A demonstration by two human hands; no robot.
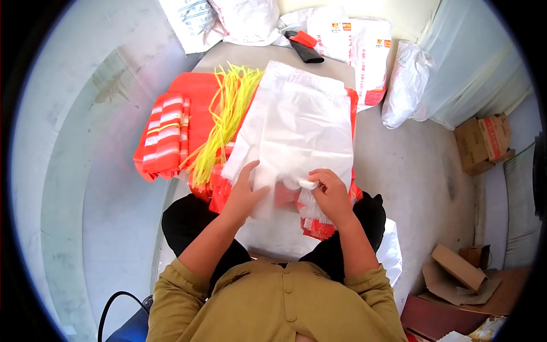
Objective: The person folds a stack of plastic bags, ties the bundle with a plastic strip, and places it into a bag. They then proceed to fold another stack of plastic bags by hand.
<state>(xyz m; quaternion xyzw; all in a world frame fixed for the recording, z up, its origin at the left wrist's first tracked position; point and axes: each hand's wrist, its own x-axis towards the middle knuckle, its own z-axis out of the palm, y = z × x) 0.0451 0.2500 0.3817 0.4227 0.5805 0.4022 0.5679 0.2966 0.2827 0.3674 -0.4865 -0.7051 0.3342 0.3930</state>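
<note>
A stack of white translucent plastic bags (pixel 296 119) lies in front of me, over red plastic bags (pixel 219 185) whose edges show around it. My left hand (pixel 246 196) rests on the stack's near left corner, thumb and fingers apart. At the near right part, my right hand (pixel 330 194) pinches a bunched edge of a white plastic bag between thumb and fingers. A reddish patch shows through the thin film between my hands. Left of the stack lies a loose bundle of yellow ties (pixel 228 117).
Folded red-and-white striped bags (pixel 166 134) lie at the left on a red pile (pixel 196 97). White printed sacks (pixel 370 57) stand along the far side, near a black-and-red item (pixel 305 45). Cardboard boxes (pixel 484 142) sit at the right, with opened cardboard (pixel 458 273) lower down.
</note>
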